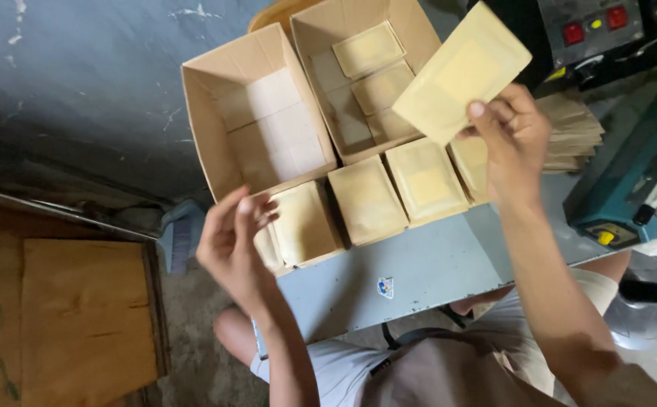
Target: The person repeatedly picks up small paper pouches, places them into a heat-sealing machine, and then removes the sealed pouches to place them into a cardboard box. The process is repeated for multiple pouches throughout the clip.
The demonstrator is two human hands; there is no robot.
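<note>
**Packets laid out, boxes partly filled**

My right hand is raised over the worktop and pinches a flat tan paper packet by its lower edge, thumb in front and fingers behind. The packet is tilted, up above the far box and clear of everything below. It is a rectangular kraft-coloured pouch with a paler square showing through its middle, smooth and uncreased as far as I can tell.

My left hand is loosely spread and grips nothing; its fingertips rest at the corner of the leftmost packet lying on the worktop.

As I judge it, the work is somewhere in the middle. The right-hand cardboard box already has several packets lying flat inside. The left-hand cardboard box holds only pale square sheets on its floor. Between the boxes and me, a row of packets sits side by side on the grey worktop, not yet boxed, and a stack of more pouches lies to the right beside a teal heat sealer.
</note>
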